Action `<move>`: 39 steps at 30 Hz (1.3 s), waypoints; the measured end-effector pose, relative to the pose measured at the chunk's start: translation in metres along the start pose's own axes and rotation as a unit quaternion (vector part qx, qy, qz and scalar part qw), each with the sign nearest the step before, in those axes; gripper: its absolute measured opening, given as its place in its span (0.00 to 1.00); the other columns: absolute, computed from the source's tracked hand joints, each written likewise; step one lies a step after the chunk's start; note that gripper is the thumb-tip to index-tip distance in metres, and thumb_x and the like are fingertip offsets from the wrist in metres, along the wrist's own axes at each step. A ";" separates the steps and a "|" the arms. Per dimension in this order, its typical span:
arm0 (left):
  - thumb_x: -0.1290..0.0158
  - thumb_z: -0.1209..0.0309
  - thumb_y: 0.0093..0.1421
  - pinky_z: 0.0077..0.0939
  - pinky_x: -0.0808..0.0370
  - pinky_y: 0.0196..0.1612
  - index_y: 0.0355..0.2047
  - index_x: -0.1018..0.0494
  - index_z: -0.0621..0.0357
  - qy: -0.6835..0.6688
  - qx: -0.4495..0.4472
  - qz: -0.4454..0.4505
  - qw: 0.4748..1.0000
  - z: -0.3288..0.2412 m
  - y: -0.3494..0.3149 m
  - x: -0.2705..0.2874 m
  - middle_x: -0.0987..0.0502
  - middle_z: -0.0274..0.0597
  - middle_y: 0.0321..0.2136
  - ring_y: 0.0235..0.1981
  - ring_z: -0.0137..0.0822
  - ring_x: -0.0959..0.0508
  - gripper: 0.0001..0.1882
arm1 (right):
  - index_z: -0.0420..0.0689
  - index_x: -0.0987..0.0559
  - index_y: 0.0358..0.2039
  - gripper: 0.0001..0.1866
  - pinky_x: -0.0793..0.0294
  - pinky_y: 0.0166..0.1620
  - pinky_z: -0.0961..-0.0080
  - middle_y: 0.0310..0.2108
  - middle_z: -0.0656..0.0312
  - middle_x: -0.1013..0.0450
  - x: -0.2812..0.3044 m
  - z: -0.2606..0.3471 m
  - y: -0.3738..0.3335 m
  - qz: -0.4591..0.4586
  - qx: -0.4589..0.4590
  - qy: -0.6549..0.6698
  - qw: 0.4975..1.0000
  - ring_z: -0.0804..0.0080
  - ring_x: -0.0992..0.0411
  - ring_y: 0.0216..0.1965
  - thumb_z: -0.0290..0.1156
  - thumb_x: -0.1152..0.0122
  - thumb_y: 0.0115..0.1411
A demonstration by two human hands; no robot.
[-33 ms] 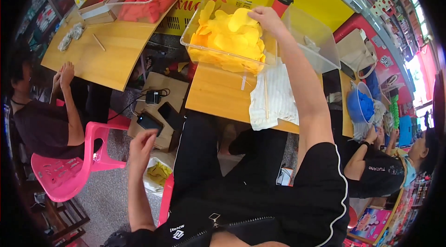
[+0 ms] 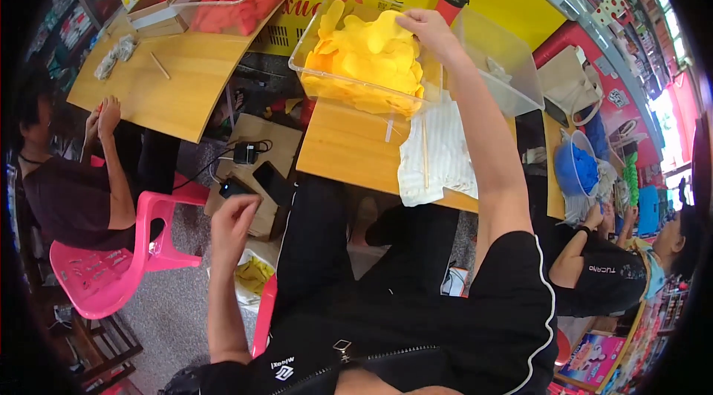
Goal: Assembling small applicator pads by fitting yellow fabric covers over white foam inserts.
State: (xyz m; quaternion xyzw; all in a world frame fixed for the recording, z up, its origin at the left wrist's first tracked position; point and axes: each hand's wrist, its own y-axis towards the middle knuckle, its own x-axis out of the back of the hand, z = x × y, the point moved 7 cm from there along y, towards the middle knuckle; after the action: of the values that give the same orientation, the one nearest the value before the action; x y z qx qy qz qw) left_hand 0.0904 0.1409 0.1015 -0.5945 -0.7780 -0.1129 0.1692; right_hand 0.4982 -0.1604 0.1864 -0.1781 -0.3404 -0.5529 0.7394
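Note:
My right hand reaches to the far right of a clear plastic bin and pinches the edge of a flat, rounded yellow piece, soft-looking like foam or felt. That piece rises above a heap of similar yellow pieces in the bin. My left hand is raised left of my lap, fingers curled together, and I see nothing in them. Below it stands a white bag with yellow pieces inside. A white cloth with a thin wooden stick on it lies under my right forearm.
A dark phone and a black charger lie on a cardboard box. To the left, a person sits on a pink chair by a table with red pieces. Another person works at right near a blue-filled tub.
My left hand has moved up and a little right, its fingers curling tighter. The yellow piece in my right fingers has bent and narrowed in view; that hand has barely moved.

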 end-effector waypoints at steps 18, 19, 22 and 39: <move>0.43 0.69 0.57 0.14 0.33 0.32 0.31 0.23 0.66 -0.212 0.006 0.210 0.954 -0.086 0.018 -0.156 0.25 0.30 0.24 0.26 0.18 0.31 0.10 | 0.38 0.22 0.36 0.11 0.31 0.34 0.79 0.27 0.59 0.27 -0.020 0.064 -0.289 -0.126 0.142 0.119 0.975 0.76 0.30 0.28 0.32 0.39 0.56; 0.43 0.69 0.57 0.14 0.33 0.32 0.31 0.23 0.66 -0.208 0.008 0.207 0.956 -0.083 0.017 -0.156 0.25 0.30 0.24 0.26 0.18 0.31 0.10 | 0.39 0.22 0.35 0.08 0.32 0.35 0.84 0.32 0.64 0.26 -0.016 0.067 -0.298 -0.186 0.136 0.074 0.970 0.84 0.31 0.31 0.29 0.40 0.57; 0.40 0.70 0.54 0.13 0.33 0.28 0.28 0.23 0.65 -0.170 0.038 0.118 0.978 -0.073 0.017 -0.152 0.26 0.29 0.21 0.23 0.17 0.31 0.09 | 0.37 0.22 0.34 0.08 0.32 0.35 0.85 0.30 0.64 0.26 -0.046 0.054 -0.321 -0.138 -0.004 0.282 0.949 0.83 0.30 0.31 0.28 0.38 0.55; 0.48 0.80 0.56 0.17 0.29 0.27 0.27 0.34 0.61 -0.143 -0.110 0.038 0.983 -0.051 0.014 -0.177 0.26 0.40 0.35 0.24 0.25 0.27 0.06 | 0.37 0.23 0.27 0.06 0.29 0.31 0.69 0.25 0.54 0.27 -0.089 0.042 -0.330 -0.121 0.063 0.108 0.985 0.58 0.28 0.27 0.27 0.40 0.51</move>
State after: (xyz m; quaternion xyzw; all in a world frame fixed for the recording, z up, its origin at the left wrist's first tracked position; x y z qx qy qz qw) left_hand 0.1526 -0.0317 0.0780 -0.6488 -0.7537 -0.1047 -0.0061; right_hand 0.1614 -0.1792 0.1166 -0.0276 -0.3122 -0.6317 0.7090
